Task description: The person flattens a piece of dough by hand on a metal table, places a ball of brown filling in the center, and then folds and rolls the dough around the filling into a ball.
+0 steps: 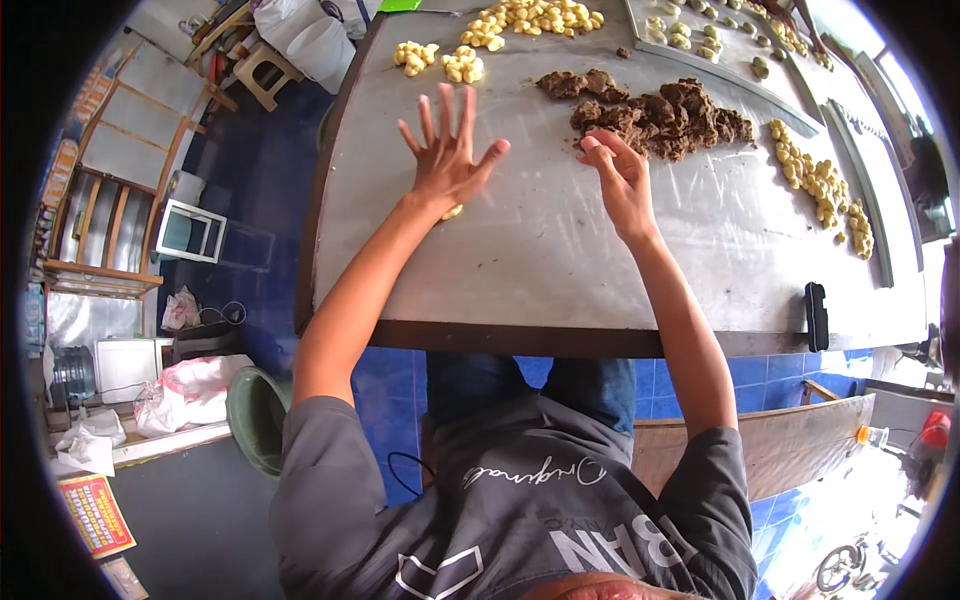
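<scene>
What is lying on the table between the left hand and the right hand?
Nothing: in the head view, only bare grey table separates the left hand from the right hand. A pale dough piece peeks from under the left palm, and the brown filling lies beyond the right fingertips.

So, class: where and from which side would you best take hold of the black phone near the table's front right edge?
Grip the black phone across its long side edges, coming from above. It lies flat on the table, narrow and upright in view, so fingers span its width easily.
</scene>
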Available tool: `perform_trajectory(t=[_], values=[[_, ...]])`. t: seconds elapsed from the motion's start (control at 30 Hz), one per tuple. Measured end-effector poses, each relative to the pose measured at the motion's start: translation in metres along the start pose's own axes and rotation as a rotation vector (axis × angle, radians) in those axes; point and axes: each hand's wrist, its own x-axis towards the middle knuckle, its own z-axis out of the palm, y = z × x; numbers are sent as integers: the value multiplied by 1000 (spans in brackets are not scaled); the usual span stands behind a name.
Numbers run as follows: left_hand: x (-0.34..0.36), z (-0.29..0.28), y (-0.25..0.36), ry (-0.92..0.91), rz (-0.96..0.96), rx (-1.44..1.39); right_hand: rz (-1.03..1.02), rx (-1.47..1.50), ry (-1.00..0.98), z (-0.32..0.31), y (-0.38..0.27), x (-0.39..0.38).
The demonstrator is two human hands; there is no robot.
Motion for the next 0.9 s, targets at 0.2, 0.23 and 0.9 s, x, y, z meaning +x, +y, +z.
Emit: perform_trajectory(t=[0.2,0.23,0.9], values=[[10,-18,-4,68,83,85,-89,-184,75,-8,-5,4],[10,-22,-6,125,13,32,-103,-236,94,-8,-5,4],[35,3,-31,36,115,133,-418,-538,150,-7,-18,2]])
